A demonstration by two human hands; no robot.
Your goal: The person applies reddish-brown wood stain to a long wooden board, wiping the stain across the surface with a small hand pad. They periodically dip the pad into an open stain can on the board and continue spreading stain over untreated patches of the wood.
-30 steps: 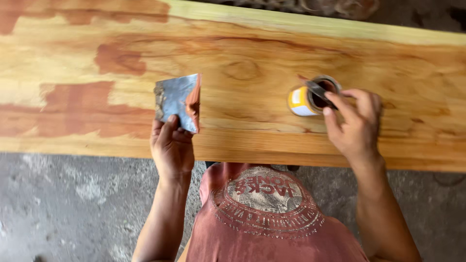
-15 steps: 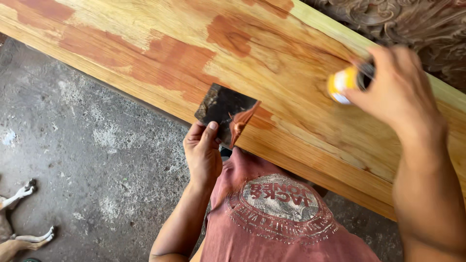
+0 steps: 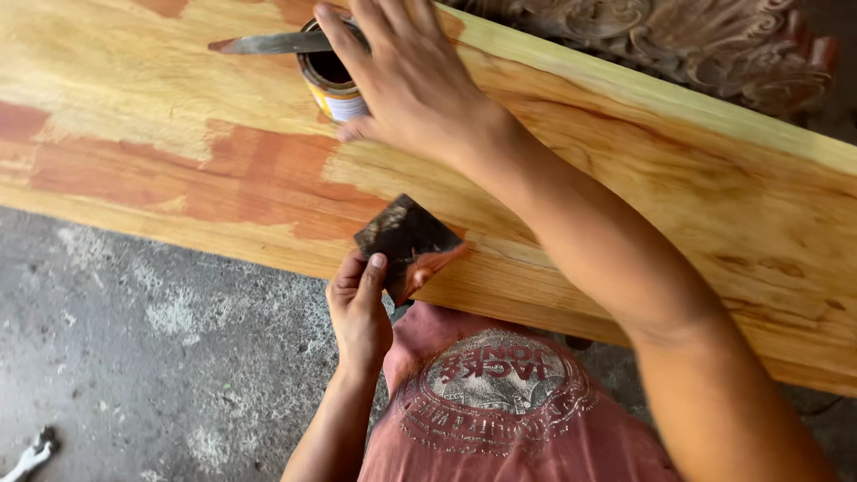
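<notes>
Head view looks down on the left hand (image 3: pixel 359 308), which grips a dark, flat scraper (image 3: pixel 406 243) by its lower corner, thumb on top and fingers curled beneath. The scraper is tilted, its lower right edge smeared with reddish-brown filler and resting near the front edge of the plank (image 3: pixel 625 170). The right hand (image 3: pixel 406 76) reaches across the body to the upper left and closes its fingers around a small open can (image 3: pixel 332 82) with a yellow and white label, which stands upright on the plank. A putty knife (image 3: pixel 272 42) lies across the can's mouth, its blade pointing left with a reddish tip. The plank is pale yellow wood with orange grain and runs slantwise across the view; broad reddish-brown patches of filler (image 3: pixel 241 174) cover its surface to the left of the scraper and below the can. Beyond the plank's far edge, at the upper right, sits dark carved wood (image 3: pixel 714 45). Below the plank lies a grey concrete floor (image 3: pixel 152 339) with pale smudges. At the bottom, the person's faded red shirt (image 3: pixel 500 402) with a round print shows between the two arms.
</notes>
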